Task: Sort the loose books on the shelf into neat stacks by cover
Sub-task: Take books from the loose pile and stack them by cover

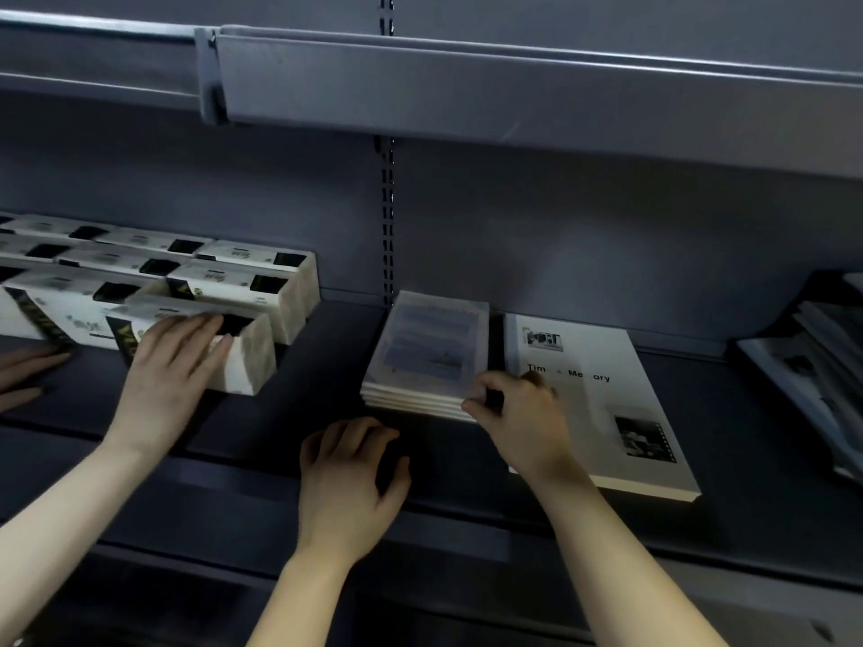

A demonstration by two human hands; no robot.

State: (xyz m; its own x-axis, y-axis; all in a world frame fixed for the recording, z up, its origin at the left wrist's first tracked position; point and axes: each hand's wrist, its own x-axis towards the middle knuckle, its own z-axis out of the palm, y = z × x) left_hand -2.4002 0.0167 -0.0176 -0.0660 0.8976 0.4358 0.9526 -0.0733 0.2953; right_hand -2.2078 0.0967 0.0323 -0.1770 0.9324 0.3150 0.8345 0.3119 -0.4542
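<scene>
- Four hands show at the shelf [322,366]. The middle and right ones I take to be the wearer's; the two left of the blue-cover stack [429,352] seem to belong to someone else.
- At the stack's near right corner, the right hand [523,422] pinches it, thumb on the front edge and curled fingers against the right side.
- Just in front of the stack, the left hand [350,473] lies on the shelf lip, fingers loosely curled and holding nothing.
- Just right of the stack, across a narrow gap, a white book [621,399] lies flat.
- Well left of the stack sit rows of white-and-black books [243,291]. The second person's hand [173,366] lies flat, fingers spread, on the nearest skewed one. The far hand [23,373] is too cut off to read.
- Far right of the stack, a grey pile [803,366] slants loosely and is blurred.
- Judged step: squaring the blue-cover stack, whose edges look nearly flush.
- The next move probably calls for the left hand to brace the stack's left side while the right nudges the corner true. After that comes sorting the grey pile by cover, with light pressure, since thin books slide.
</scene>
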